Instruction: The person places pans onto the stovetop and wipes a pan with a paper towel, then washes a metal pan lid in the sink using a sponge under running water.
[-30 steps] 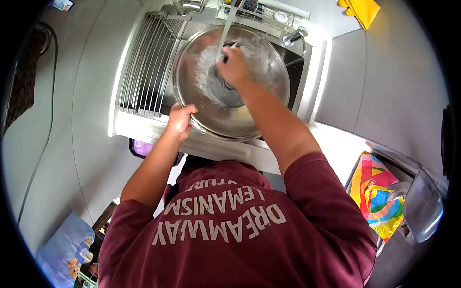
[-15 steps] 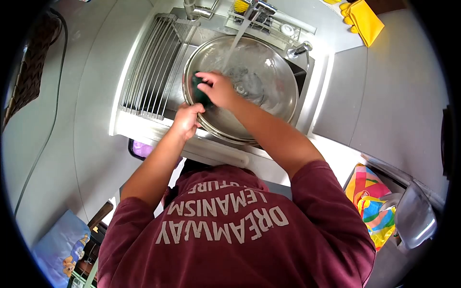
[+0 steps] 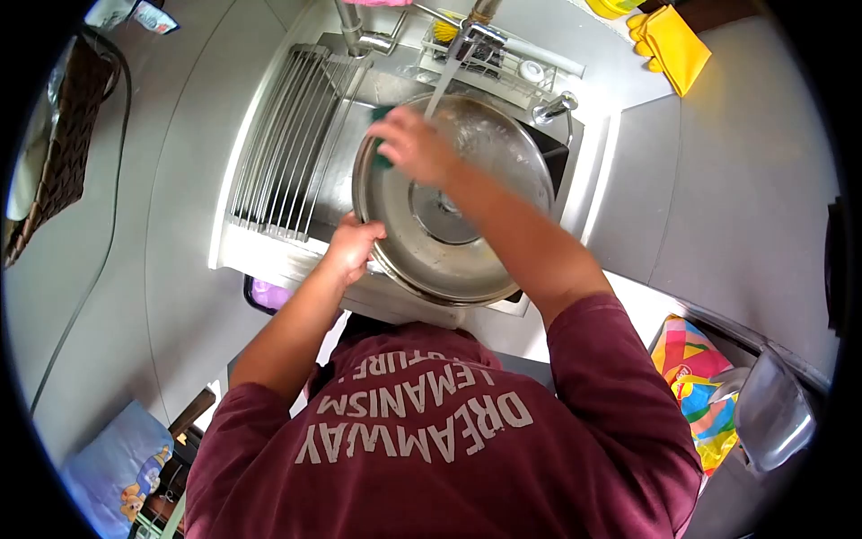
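A large round metal basin sits tilted over the sink, wet inside, with a little water around its centre. My left hand grips its near left rim, thumb on the inner side. Against the far left part of the rim, my right hand presses a dark green scouring pad; the fingers are blurred by motion and cover part of the pad. Water runs from the faucet into the basin just beyond my right hand.
A roll-up drying rack covers the sink's left side. Behind the basin stands a white wire caddy with a yellow brush. Yellow rubber gloves lie on the counter at far right. A woven basket stands at left.
My right hand and the scouring pad have moved up along the rim, away from my left hand. The basin has tilted and shifted toward me, with less water showing in it.
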Tool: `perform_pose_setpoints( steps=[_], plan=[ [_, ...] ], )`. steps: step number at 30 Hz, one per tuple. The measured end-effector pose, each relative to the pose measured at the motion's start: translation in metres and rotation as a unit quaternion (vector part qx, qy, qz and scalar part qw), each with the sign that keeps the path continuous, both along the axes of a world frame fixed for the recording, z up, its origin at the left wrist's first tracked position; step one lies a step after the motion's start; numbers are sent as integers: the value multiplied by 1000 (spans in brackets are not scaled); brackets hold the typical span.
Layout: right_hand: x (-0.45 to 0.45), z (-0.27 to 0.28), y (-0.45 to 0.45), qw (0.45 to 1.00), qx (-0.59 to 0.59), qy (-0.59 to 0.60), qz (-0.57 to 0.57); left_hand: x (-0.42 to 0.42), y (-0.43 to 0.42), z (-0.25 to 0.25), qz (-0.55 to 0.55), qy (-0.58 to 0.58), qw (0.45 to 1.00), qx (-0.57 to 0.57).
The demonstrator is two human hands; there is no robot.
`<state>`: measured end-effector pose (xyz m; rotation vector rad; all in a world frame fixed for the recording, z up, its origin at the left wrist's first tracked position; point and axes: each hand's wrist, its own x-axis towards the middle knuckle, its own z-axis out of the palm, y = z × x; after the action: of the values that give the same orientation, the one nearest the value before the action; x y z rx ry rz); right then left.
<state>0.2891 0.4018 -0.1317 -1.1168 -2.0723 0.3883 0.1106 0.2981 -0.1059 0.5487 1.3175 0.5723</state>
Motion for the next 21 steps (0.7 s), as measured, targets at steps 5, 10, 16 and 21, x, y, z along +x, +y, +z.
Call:
perform_pose_setpoints(
  steps=[5,10,16,21],
  plan=[
    [56,-26,30,971,-55,-218,-76,-19,2,-7,-42,1,998,39],
    [115,-31,17,904,-286,-194,-252,-23,7,5,-8,8,994,105],
    [64,-19,42,987,-27,-131,-92,-22,26,4,-20,-11,997,80],
    [106,-22,15,960,-45,-165,-220,-31,30,13,50,-39,994,90]
  ],
)
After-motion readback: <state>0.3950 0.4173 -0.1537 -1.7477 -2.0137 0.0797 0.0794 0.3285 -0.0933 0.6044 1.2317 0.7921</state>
